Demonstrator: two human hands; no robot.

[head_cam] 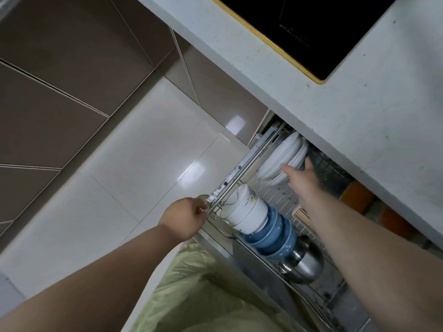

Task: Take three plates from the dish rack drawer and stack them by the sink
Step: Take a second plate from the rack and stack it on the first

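The wire dish rack drawer (pixel 242 168) is pulled out from under the grey countertop (pixel 359 111). Several white plates (pixel 280 156) stand on edge at its far end, partly under the counter's lip. My right hand (pixel 302 178) reaches to them, with its fingers spread against the nearest plate's rim; a firm grip does not show. At the drawer's front corner, my left hand (pixel 184 216) is closed around the metal rail.
White bowls (pixel 247 209), blue bowls (pixel 273 238) and a steel pot (pixel 304 262) lie in the rack near me. A black cooktop (pixel 311 27) is set in the counter. A light green garment (pixel 199 288) fills the bottom. Glossy floor tiles spread to the left.
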